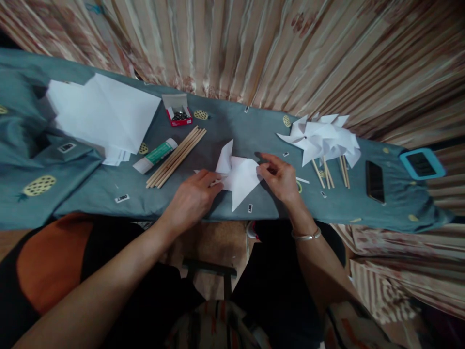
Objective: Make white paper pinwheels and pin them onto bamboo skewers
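Note:
A white paper pinwheel [241, 177], cut and partly folded, lies in front of me on the cloth-covered table. One of its blades stands up at the upper left, and a pointed corner aims toward me. My left hand [196, 194] pinches its left side, fingertips closed on the paper. On the opposite side, the thumb and fingers of my right hand [279, 177] grip the curved right edge. Beside my right hand, a thin white strip and part of a green ring-shaped handle [299, 186] show, mostly hidden.
Left of the pinwheel lie wooden sticks [177, 157], a glue stick [155, 156] and a red box of small metal pins [178, 116]. White paper sheets [105, 111] are farther left. Finished pinwheels [327, 138] on sticks, a phone [375, 181] and a blue-framed device [422, 164] sit right.

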`<state>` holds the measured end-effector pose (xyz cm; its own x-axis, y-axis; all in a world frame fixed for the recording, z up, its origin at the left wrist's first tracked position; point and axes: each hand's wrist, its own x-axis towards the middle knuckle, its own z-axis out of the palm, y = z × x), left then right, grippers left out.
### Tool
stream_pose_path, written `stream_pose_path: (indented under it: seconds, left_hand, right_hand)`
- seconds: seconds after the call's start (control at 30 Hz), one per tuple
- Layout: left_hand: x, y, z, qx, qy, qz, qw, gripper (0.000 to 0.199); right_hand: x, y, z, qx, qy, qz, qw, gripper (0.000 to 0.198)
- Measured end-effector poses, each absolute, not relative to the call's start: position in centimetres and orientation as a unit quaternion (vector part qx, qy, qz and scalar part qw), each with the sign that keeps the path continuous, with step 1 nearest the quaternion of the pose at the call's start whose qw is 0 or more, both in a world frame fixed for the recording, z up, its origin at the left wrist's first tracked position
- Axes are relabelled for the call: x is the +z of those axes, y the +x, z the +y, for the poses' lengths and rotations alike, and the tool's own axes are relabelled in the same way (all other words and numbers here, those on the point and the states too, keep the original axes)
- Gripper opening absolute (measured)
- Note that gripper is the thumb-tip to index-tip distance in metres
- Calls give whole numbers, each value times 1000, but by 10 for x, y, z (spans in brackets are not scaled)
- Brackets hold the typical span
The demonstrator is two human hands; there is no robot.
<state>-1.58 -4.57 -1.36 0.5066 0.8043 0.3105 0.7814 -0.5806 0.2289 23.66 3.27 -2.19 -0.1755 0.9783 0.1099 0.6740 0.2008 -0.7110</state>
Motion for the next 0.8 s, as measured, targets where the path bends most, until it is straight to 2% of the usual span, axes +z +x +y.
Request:
stream_pose_path:
  seconds: [0.27, 0.4, 0.57, 0.8]
  left_hand:
    - [-7, -22, -31, 228, 849, 477, 19, 26]
    - [-5, -10, -41, 235, 863, 446, 24, 18]
    - [-15, 6, -53, 151, 883, 436, 88, 10]
    - [-15, 10, -54, 120, 889, 434, 83, 14]
  right_hand:
    - [-24, 243, -1, 392, -581, -662, 267, 44]
    - [-20, 245, -3, 357, -585, -683, 253, 43]
    - [-13, 245, -3, 292, -590, -715, 236, 38]
    - [-11, 242, -5, 266, -578, -741, 214, 33]
